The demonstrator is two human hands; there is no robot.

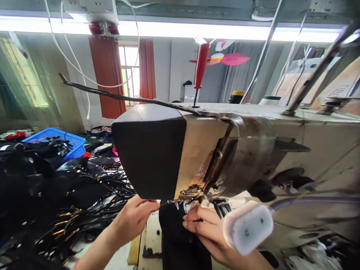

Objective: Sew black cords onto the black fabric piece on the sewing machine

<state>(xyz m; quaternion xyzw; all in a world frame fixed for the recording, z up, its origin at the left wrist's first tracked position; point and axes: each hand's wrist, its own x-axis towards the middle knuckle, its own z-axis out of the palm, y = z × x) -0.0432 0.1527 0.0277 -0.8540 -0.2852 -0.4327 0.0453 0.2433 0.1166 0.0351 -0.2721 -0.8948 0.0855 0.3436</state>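
Observation:
A sewing machine (208, 150) with a dark grey end cover fills the middle of the head view. Black fabric (177, 240) lies under its needle area and hangs toward me. My left hand (133, 219) is closed in a pinch left of the presser foot; what sits between thumb and finger is too small to make out. On the fabric's right edge, my right hand (206, 227) grips the cloth with bent fingers close to the foot. A white lamp head (249, 228) hides part of that hand and wrist. The needle itself is not clearly visible.
Bundles of black straps (107, 191) and dark pieces heap up at left, beside a blue basket (70, 150). A red-handled screwdriver (201, 67) stands upright on the machine's top. A bent metal rod (112, 94) juts out leftward. Behind it is a pink fan (234, 59).

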